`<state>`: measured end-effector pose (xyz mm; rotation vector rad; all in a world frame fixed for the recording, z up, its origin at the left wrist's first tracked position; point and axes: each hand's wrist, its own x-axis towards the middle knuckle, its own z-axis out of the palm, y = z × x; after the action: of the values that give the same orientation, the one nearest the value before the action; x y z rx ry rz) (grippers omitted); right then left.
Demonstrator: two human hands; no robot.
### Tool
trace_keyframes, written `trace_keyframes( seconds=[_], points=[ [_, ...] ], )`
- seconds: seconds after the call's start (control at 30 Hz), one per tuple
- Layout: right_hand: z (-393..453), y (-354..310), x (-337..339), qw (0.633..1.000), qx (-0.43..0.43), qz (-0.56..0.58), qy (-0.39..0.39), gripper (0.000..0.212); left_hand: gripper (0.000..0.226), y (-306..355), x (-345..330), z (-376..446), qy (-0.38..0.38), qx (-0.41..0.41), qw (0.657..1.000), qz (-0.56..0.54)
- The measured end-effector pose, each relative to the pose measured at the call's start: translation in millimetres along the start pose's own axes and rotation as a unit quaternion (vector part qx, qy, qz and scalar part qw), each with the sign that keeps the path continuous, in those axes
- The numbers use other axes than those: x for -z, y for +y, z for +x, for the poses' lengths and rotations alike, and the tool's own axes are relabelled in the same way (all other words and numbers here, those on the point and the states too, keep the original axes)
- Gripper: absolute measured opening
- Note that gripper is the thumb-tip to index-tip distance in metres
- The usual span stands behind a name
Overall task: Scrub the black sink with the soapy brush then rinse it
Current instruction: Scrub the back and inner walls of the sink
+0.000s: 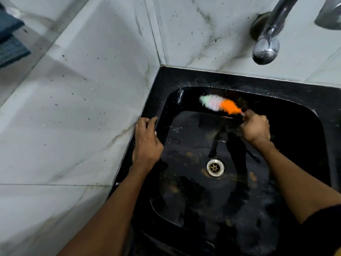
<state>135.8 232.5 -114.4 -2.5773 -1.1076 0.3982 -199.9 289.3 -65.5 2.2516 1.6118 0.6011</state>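
The black sink (184, 78) fills the lower right of the head view, its glossy basin wet and smeared with brownish grime around the metal drain (215, 167). My right hand (255, 127) grips the handle of a brush (220, 104) with green, white and orange bristles. The bristles lie against the basin's far inner wall, blurred by motion. My left hand (146, 139) rests on the sink's left rim, with its fingers curled over the edge near the far left corner.
A chrome tap (266, 45) sticks out of the marble wall above the sink's far side; no water runs from it. White marble-look tiles (83, 108) cover the left wall and the back wall. A blue cloth (11, 43) hangs at the far left.
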Motion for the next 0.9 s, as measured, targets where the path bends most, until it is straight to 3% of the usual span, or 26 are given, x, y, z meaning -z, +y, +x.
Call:
trace_keyframes(
  seconds=[0.07, 0.17, 0.3, 0.4, 0.53, 0.67, 0.83, 0.9],
  points=[
    [2.0, 2.9, 2.8, 1.000, -0.006, 0.007, 0.001, 0.021, 0.057, 0.0, -0.8, 1.4, -0.001, -0.002, 1.000, 0.007],
    [5.6, 7.9, 7.6, 0.996, -0.022, -0.048, -0.078, 0.030, 0.058, -0.9, -1.6, 2.6, -0.004, 0.000, 1.000, 0.014],
    [3.0, 21.1, 10.2, 0.999, -0.014, -0.035, -0.031, 0.024, 0.057, -1.3, -0.6, 2.0, -0.009, -0.001, 1.000, 0.013],
    [-0.3, 32.8, 12.2, 0.996, -0.040, -0.050, -0.070, 0.024, 0.056, -1.1, -1.1, 2.5, -0.008, 0.000, 1.000, 0.015],
    [-3.5, 43.1, 18.1, 0.999, -0.053, -0.006, -0.008, 0.026, 0.056, -1.4, -0.9, 1.9, -0.009, 0.000, 1.000, 0.009],
    [-11.1, 59.3, 17.6, 0.990, -0.121, 0.013, -0.072, 0.032, 0.055, -0.9, -1.6, 2.5, -0.005, 0.005, 1.000, 0.012],
    [-11.6, 53.8, 25.4, 0.993, -0.092, 0.068, 0.032, 0.025, 0.054, -1.2, -1.7, 2.0, -0.006, -0.003, 1.000, 0.011],
    [-14.2, 58.6, 23.6, 0.993, -0.098, 0.059, 0.000, 0.024, 0.054, -0.7, -2.0, 2.5, -0.003, -0.003, 1.000, 0.015]
  ],
)
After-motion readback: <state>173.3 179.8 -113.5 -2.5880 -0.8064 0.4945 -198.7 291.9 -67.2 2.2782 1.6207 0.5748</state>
